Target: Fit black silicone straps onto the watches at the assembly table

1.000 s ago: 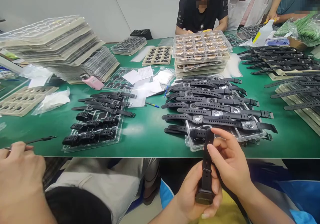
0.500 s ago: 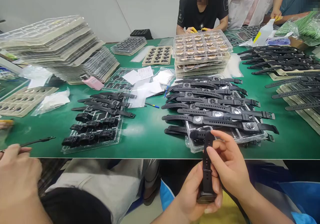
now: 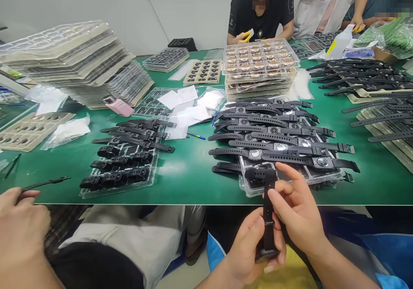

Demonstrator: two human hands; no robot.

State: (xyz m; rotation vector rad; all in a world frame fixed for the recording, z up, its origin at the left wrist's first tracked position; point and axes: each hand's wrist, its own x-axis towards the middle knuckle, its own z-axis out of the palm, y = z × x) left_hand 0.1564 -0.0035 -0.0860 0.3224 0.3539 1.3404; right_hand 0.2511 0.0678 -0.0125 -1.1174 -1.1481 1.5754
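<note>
The left hand [image 3: 248,243] grips a black, rubber-strapped watch [image 3: 268,237], the right hand [image 3: 295,211] pinching its strap [image 3: 269,194], at the near edge of the green worktop [image 3: 183,172]; beyond the worktop, a black T-shirt [image 3: 277,15] shows "W".

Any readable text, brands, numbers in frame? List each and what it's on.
"W": chest emblem on the black T-shirt; line below it too small to read.
Sleeve print: too small.
Printed sheet: too small.
Pink bottle: marks too small.
Purple packet: blurred.
Held watch: nothing legible.
</note>
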